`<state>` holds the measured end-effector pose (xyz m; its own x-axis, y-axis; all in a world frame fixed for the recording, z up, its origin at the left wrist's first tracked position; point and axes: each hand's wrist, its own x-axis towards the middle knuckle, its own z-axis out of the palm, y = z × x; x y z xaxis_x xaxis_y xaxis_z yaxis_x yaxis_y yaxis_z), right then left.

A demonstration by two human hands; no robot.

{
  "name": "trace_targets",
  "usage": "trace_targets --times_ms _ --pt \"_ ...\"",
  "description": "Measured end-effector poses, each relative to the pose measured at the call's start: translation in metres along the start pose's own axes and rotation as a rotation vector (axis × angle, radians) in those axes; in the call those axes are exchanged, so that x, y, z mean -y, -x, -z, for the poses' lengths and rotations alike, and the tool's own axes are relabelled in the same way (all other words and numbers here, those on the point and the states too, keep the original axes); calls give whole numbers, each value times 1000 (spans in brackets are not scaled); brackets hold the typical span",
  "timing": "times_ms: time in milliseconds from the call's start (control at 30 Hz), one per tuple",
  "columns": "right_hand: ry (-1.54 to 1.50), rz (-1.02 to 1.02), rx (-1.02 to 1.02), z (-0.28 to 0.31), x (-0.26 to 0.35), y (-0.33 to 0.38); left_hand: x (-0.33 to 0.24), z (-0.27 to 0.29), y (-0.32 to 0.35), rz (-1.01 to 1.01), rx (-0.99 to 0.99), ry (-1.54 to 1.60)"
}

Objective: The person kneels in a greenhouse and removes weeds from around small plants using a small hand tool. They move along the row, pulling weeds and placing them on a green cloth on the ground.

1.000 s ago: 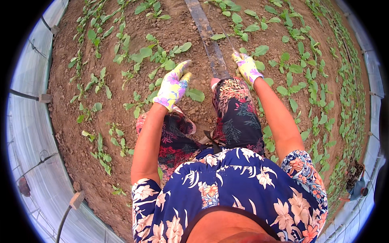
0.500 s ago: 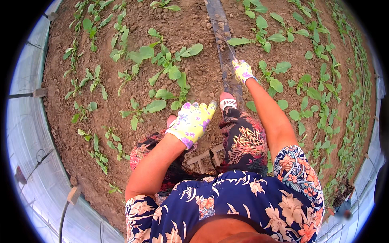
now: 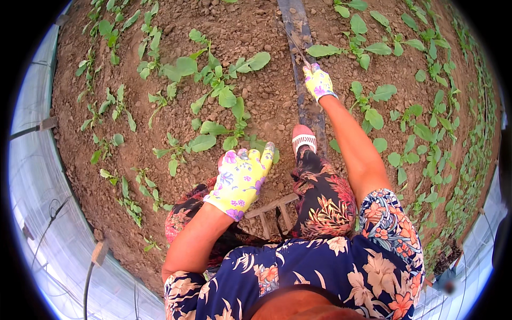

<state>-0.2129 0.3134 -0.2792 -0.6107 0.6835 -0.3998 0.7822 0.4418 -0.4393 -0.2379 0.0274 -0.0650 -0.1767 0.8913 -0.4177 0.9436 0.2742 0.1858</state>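
Observation:
My left hand (image 3: 241,178), in a yellow glove with purple flowers, is above the soil before my knees. Its fingers are curled, and blurred green leaves of a seedling (image 3: 260,144) show at the fingertips; the rest of that plant is hidden. Farther forward, my right hand (image 3: 318,82), in a matching glove, is closed round a thin rod-like tool (image 3: 296,45). The tool slants forward and left over a dark flat strip (image 3: 301,80); its head cannot be made out. A cluster of leafy seedlings (image 3: 226,98) grows just beyond my left hand.
Rows of seedlings (image 3: 426,133) run along the right side, with smaller ones (image 3: 128,205) at left. My right foot in a striped slipper (image 3: 303,140) stands beside the dark strip. Between my legs is a wooden slatted frame (image 3: 272,207). Plastic sheeting (image 3: 37,176) borders the bed.
My left hand has moved a little left and down, and green leaves now show at its fingertips. The right hand keeps its grip on the tool; the view has shifted slightly.

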Motion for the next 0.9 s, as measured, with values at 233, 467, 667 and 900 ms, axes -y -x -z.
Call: trace_targets --times_ms 233,467,667,900 --pt "58 -7 23 11 -17 -19 -8 8 -9 -38 18 17" --pt "-124 76 -133 21 20 -2 -8 13 -7 -28 -27 -18" --pt "-60 37 44 9 17 -26 -4 10 -7 -52 -2 2" --pt "-237 173 -267 7 75 -47 9 16 -8 -53 -32 38"
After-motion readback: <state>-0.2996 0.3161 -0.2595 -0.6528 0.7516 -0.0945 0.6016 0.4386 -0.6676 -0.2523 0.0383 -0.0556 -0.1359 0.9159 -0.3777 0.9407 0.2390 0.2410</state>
